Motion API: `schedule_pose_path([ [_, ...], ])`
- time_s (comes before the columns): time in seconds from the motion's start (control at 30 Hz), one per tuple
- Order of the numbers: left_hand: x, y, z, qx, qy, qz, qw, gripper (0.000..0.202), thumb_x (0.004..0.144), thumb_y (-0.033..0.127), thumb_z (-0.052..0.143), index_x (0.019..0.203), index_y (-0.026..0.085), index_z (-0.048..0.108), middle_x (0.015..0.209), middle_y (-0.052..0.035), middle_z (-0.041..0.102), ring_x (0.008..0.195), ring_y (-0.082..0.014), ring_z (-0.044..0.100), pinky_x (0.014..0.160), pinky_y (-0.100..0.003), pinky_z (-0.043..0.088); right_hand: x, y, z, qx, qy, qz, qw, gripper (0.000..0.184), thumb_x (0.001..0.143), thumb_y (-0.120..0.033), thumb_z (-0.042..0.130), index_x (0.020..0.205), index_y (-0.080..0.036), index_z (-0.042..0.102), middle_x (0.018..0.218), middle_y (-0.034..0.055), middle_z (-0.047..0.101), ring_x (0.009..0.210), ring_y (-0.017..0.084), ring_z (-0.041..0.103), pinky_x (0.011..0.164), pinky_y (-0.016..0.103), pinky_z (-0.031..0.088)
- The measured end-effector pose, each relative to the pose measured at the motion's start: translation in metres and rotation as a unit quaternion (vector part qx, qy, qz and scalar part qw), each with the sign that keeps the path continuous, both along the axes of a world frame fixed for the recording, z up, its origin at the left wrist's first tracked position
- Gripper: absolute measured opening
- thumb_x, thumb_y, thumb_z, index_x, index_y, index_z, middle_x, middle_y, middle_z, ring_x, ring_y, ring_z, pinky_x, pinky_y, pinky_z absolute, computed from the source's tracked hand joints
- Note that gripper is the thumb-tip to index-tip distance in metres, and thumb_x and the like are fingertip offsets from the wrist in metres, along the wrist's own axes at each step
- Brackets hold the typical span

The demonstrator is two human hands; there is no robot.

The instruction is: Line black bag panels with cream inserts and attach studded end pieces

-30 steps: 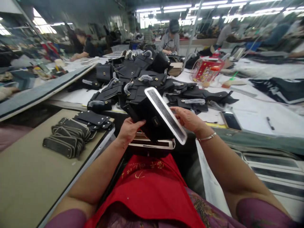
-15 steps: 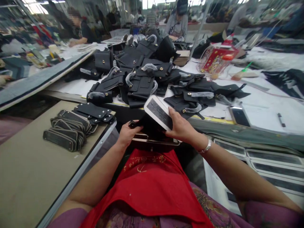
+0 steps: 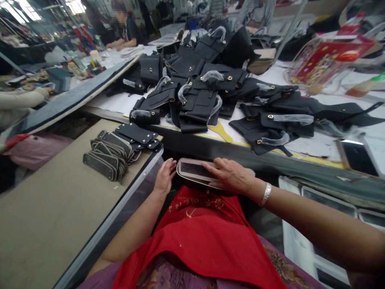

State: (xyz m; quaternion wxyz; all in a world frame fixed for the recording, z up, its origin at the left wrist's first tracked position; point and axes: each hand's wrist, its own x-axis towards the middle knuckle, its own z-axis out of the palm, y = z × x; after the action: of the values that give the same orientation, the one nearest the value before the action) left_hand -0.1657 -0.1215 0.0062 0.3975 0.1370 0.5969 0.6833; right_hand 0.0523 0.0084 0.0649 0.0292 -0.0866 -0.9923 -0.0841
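A flat white-rimmed oblong panel (image 3: 194,170) with a dark middle lies on a stack just past my red apron (image 3: 204,233). My right hand (image 3: 230,176) rests flat on its right end, fingers stretched out. My left hand (image 3: 165,177) touches the stack's left end with fingers extended. The black bag seen earlier is hidden under the panel.
A heap of black handbags (image 3: 204,88) covers the white table (image 3: 111,102) ahead. Stacked black leather strips (image 3: 111,154) lie on the tan board (image 3: 48,204) at left. A phone (image 3: 356,156) and a red package (image 3: 327,58) sit at right. Other people work behind.
The panel and black bag came down from a raised tilt to lie flat on the stack. Both hands went from gripping to resting open. The camera tipped down and left.
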Motion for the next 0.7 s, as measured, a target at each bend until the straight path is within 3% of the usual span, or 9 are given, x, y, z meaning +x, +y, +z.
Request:
schedule_pose_path([
  [0.17,0.004,0.005,-0.013,-0.014,0.115,-0.066,0.991,0.053,0.07,0.03,0.066,0.118,0.017,0.048,0.12,-0.0118,0.056,0.113,-0.0221,0.053,0.095,-0.036,0.041,-0.002,0.004,-0.005,-0.02,-0.047,0.003,0.999,0.067,0.083,-0.058,0.045,0.136,-0.018,0.036,0.1,0.0132,0.051,0.075,0.022,0.051,0.059,0.03,0.033],
  [0.27,0.004,0.005,-0.008,-0.048,0.297,-0.066,0.951,0.056,0.072,0.026,0.064,0.123,0.016,0.043,0.124,-0.0138,0.053,0.116,-0.0238,0.051,0.1,-0.042,0.038,-0.005,0.002,-0.007,-0.042,-0.067,-0.002,0.997,0.068,0.082,-0.056,0.049,0.136,-0.017,0.036,0.101,0.0143,0.052,0.074,0.022,0.053,0.059,0.03,0.036],
  [0.37,0.014,0.005,0.008,-0.005,0.543,-0.087,0.835,0.048,0.077,0.028,0.06,0.122,0.017,0.046,0.126,-0.0128,0.051,0.121,-0.0239,0.046,0.104,-0.044,0.034,-0.013,0.001,-0.011,-0.076,-0.065,-0.014,0.995,0.068,0.079,-0.052,0.055,0.134,-0.014,0.039,0.103,0.0158,0.052,0.079,0.024,0.055,0.062,0.032,0.041],
  [0.43,0.025,0.008,0.018,0.06,0.64,-0.197,0.74,0.042,0.079,0.031,0.059,0.118,0.016,0.05,0.122,-0.0121,0.054,0.117,-0.0229,0.049,0.102,-0.04,0.038,-0.018,0.003,-0.011,-0.124,-0.051,-0.012,0.991,0.067,0.08,-0.051,0.055,0.132,-0.012,0.041,0.106,0.0171,0.052,0.087,0.027,0.056,0.069,0.035,0.044],
  [0.5,0.034,0.013,0.022,0.08,0.681,-0.328,0.65,0.04,0.079,0.037,0.059,0.112,0.015,0.054,0.12,-0.0133,0.056,0.113,-0.0238,0.052,0.097,-0.037,0.044,-0.02,0.011,-0.008,-0.205,-0.029,0.004,0.978,0.064,0.081,-0.051,0.054,0.13,-0.012,0.045,0.111,0.0177,0.053,0.096,0.027,0.055,0.078,0.038,0.045],
  [0.6,0.037,0.02,0.022,0.028,0.716,-0.419,0.558,0.043,0.08,0.044,0.057,0.109,0.013,0.056,0.12,-0.0153,0.056,0.107,-0.0269,0.055,0.089,-0.038,0.048,-0.005,0.036,-0.001,-0.396,0.048,-0.003,0.917,0.056,0.081,-0.051,0.054,0.124,-0.016,0.051,0.114,0.0137,0.056,0.105,0.023,0.053,0.09,0.037,0.042],
  [0.67,0.033,0.023,0.021,0.011,0.732,-0.435,0.525,0.044,0.081,0.045,0.055,0.11,0.012,0.057,0.118,-0.0154,0.057,0.104,-0.027,0.056,0.088,-0.038,0.048,0.017,0.055,-0.004,-0.513,0.172,-0.116,0.833,0.049,0.084,-0.051,0.049,0.119,-0.018,0.055,0.11,0.0097,0.06,0.103,0.019,0.055,0.091,0.035,0.043],
  [0.7,0.032,0.025,0.022,0.013,0.738,-0.44,0.511,0.045,0.081,0.046,0.054,0.111,0.012,0.057,0.118,-0.0158,0.057,0.103,-0.0271,0.056,0.087,-0.038,0.048,0.03,0.062,-0.01,-0.548,0.245,-0.21,0.772,0.045,0.085,-0.051,0.046,0.115,-0.019,0.057,0.105,0.0084,0.062,0.1,0.018,0.057,0.09,0.035,0.044],
])
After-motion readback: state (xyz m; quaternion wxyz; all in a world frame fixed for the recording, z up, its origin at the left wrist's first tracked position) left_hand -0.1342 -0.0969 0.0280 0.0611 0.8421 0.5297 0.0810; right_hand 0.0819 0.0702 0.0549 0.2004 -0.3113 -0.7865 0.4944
